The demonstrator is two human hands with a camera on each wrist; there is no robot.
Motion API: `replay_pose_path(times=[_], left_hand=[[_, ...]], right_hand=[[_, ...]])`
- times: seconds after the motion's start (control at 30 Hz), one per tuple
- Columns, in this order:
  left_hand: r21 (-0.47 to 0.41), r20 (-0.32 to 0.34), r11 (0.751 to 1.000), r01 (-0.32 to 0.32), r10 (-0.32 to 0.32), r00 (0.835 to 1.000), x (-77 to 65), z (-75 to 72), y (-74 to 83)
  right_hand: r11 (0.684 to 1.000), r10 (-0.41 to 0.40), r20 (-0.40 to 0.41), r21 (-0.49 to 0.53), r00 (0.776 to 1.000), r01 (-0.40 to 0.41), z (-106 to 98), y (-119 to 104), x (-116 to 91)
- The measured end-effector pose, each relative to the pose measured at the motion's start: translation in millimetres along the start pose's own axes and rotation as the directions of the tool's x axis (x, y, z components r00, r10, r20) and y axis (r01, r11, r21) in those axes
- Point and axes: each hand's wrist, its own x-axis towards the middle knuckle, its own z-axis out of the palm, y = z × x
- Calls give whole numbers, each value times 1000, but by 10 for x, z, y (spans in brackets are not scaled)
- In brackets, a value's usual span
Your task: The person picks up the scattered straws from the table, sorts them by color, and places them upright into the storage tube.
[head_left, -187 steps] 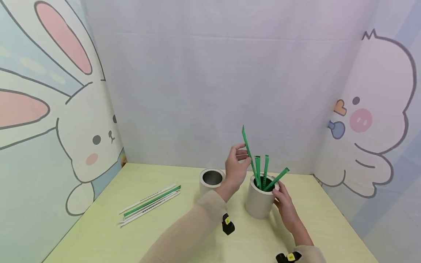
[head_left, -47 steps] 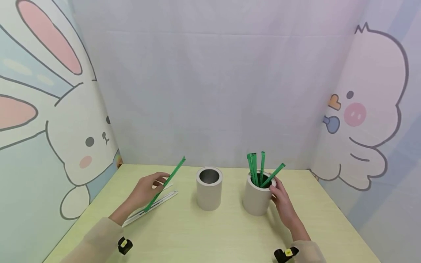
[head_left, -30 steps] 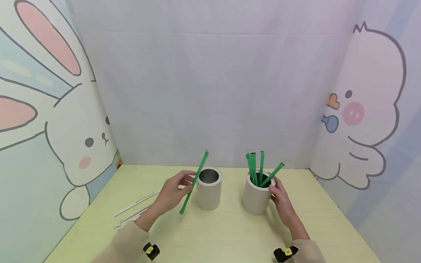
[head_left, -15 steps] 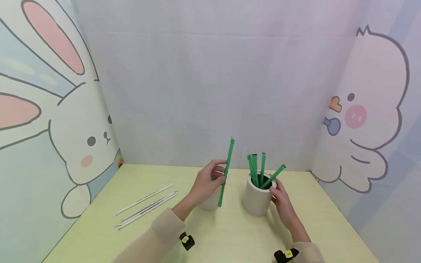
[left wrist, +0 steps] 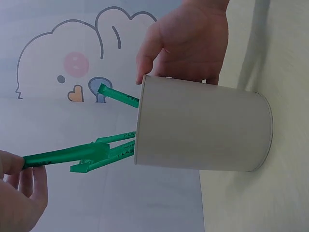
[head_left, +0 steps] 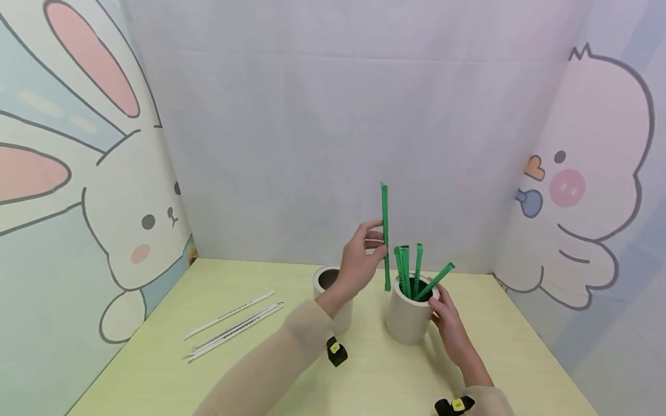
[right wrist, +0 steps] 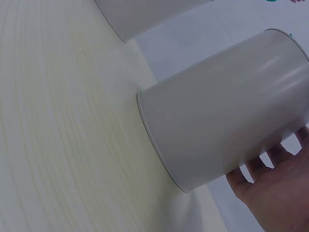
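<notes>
My left hand pinches a green paper-wrapped straw, nearly upright, between thumb and fingers. Its lower end hangs beside and slightly left of the right-hand grey cylindrical holder. Several green wrapped straws lean inside that holder. In the left wrist view, the pinched straw overlaps the tops of those straws. My right hand holds the holder's right side, thumb near the rim; the right wrist view shows fingertips against the wall. A second grey holder stands behind my left forearm, partly hidden.
Several white wrapped straws lie on the pale yellow table at the left, one a little apart. A grey cloth backdrop rises behind, with cartoon-printed panels at both sides.
Earlier my left hand put a green straw into the right holder, then took another from the table. It has carried this straw rightward and turned it upright. My right hand keeps its place.
</notes>
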Motion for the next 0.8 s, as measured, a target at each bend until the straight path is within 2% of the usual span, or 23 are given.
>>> replay_pose_path(times=[0.13,0.3,0.57,0.8], left_hand=[[-45,-46,999,6,-8,999,69,128,10],[-76,-54,997,15,-19,998,72,257,-48],[-36,-62,999,28,-30,998,15,407,-240],[4,-39,999,44,-44,998,-62,477,-363]], right_hand=[[1000,-7,-1,13,1000,7,6,-5,-7],[1000,1,1,12,1000,-1,9,-7,2],[1000,-3,7,9,1000,3,-1,5,5],[1000,-5,4,9,1000,5,-1,9,2]])
